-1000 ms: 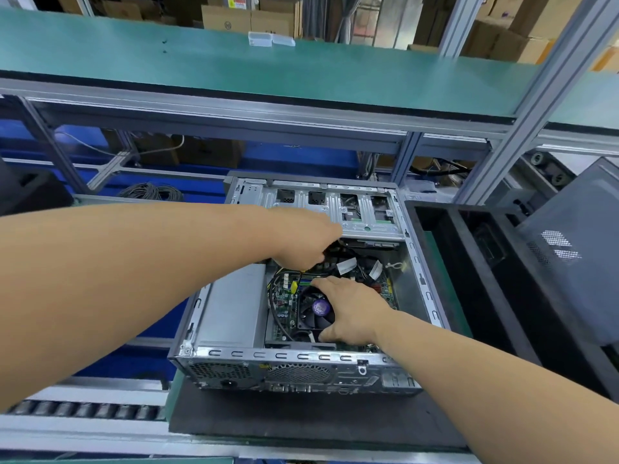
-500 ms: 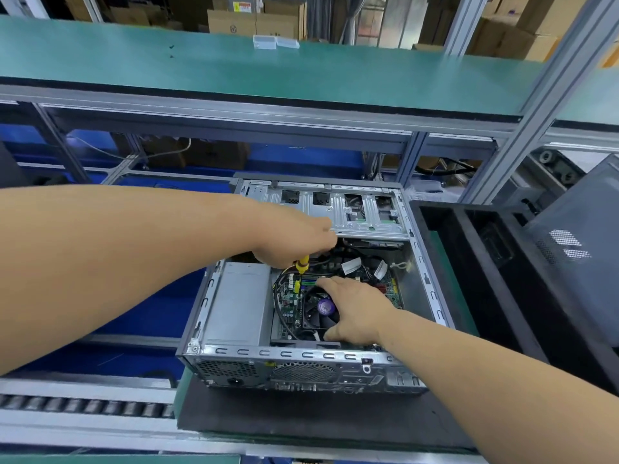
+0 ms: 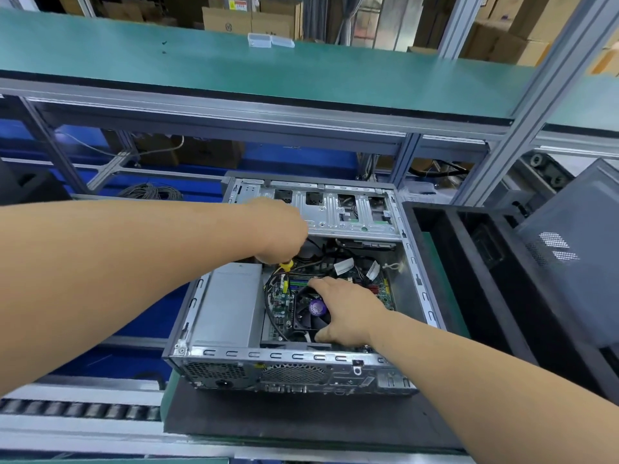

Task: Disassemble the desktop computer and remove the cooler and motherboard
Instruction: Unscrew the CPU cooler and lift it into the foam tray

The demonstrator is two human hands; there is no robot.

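Inside the open computer case [image 3: 214,360], my right hand [image 3: 348,309] spread over the cooler [image 3: 310,313], my left hand [image 3: 281,232] gripping a yellow-handled screwdriver [image 3: 286,264]

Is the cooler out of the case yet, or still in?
Still in. The cooler sits on the motherboard inside the case, with the right hand resting on it.

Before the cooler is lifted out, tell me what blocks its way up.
Nothing rigid covers the cooler; the case is open above it. The right hand rests on it, and a black cable curves along its left side.
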